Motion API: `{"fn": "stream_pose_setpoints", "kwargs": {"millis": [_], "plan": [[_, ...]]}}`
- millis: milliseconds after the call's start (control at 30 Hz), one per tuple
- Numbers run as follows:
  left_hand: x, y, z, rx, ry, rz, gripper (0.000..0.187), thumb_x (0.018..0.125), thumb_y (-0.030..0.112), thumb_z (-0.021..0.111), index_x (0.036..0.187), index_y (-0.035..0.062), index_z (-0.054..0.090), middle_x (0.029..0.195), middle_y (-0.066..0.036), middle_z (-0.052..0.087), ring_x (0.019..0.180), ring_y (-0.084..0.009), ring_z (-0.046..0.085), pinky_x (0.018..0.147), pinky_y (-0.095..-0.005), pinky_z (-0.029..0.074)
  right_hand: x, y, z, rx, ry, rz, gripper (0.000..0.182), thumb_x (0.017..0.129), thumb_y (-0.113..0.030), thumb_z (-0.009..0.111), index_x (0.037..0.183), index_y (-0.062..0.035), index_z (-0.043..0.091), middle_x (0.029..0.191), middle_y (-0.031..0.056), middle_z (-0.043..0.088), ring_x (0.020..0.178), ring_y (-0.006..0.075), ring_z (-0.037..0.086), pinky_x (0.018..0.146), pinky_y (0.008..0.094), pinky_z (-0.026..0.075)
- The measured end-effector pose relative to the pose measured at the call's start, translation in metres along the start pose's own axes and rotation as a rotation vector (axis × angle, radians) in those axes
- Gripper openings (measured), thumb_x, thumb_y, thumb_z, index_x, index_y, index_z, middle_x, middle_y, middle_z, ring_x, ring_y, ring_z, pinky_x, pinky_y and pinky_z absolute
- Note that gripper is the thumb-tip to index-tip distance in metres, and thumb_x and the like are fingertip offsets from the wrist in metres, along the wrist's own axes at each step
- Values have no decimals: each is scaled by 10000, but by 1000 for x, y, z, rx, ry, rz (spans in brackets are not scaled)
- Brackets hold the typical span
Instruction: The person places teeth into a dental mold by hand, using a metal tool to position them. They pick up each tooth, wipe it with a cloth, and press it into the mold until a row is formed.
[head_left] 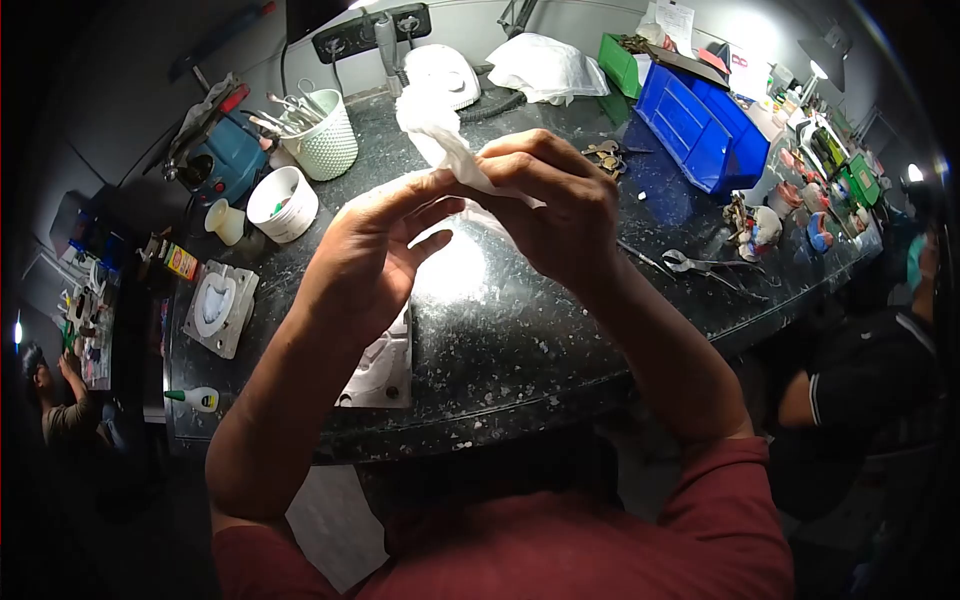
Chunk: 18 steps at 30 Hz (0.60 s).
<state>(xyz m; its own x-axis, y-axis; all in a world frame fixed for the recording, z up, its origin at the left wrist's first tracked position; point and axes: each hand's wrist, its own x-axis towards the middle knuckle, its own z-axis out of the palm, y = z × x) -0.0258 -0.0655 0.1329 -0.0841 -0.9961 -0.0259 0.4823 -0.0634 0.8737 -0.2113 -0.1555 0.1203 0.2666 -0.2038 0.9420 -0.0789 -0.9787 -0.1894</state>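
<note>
Both hands are raised over the dark, speckled bench. A twisted white cloth or tissue rises between them, its loose end pointing up and away from me. My left hand pinches its lower part between thumb and fingertips, with the other fingers partly spread. Closed round the same piece from the right is my right hand, its fingers curled. A thin pale strip hangs beneath the hands. Under my left forearm, a metal mould half lies partly hidden at the bench's front.
At left stand a perforated tool cup, a white tub, another mould half and a glue bottle. Blue bins, pliers and dental models are at right. Other people sit at both sides.
</note>
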Motion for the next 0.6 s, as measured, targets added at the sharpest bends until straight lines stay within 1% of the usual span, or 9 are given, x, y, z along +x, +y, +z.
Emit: {"fn": "stream_pose_setpoints", "kwargs": {"millis": [100,133,267,367,433,567,600], "plan": [[-2,0,-4,24,-13,5,419,962,332,702,1264,43,671,1303,-87,651,1237,-236,554,1069,-420,364,0,-6,1,12,32,22,147,801,-91,835,912,-68,741,889,58,712,808,225,708,684,333,561],[-3,2,1,53,7,12,404,981,320,679,1265,34,667,1297,-100,658,1219,-250,571,1068,-422,373,-1,-6,3,42,50,34,155,786,-78,843,901,-70,739,882,60,708,793,214,700,676,334,556],[-2,4,-7,127,-39,50,378,995,299,665,1250,21,673,1273,-113,674,1192,-259,593,1061,-415,387,-6,-5,7,-2,27,48,155,782,-67,845,893,-68,737,875,64,706,798,212,701,675,337,557],[-2,7,-8,205,25,25,360,1001,281,660,1245,17,679,1249,-117,688,1179,-256,607,1048,-410,401,-9,-4,12,27,26,81,160,794,-61,838,928,-65,751,885,73,712,801,222,708,688,335,561],[-1,6,-13,166,68,23,326,941,334,748,1126,67,757,1132,-62,734,1113,-194,624,1003,-369,380,-8,-6,16,75,-13,138,181,813,-56,823,984,-58,765,909,84,721,809,234,718,715,332,567],[-1,8,-21,151,161,48,326,936,327,754,1133,67,757,1126,-60,735,1088,-182,625,1004,-375,373,1,-12,26,164,0,188,192,835,-37,797,1025,-50,769,923,91,729,823,224,727,741,321,571],[-3,10,-21,148,157,20,344,952,322,733,1190,73,728,1193,-52,714,1145,-188,595,1035,-376,354,3,-15,26,165,-36,277,187,841,-23,785,1025,-46,768,924,88,729,834,210,729,748,315,571]]}}
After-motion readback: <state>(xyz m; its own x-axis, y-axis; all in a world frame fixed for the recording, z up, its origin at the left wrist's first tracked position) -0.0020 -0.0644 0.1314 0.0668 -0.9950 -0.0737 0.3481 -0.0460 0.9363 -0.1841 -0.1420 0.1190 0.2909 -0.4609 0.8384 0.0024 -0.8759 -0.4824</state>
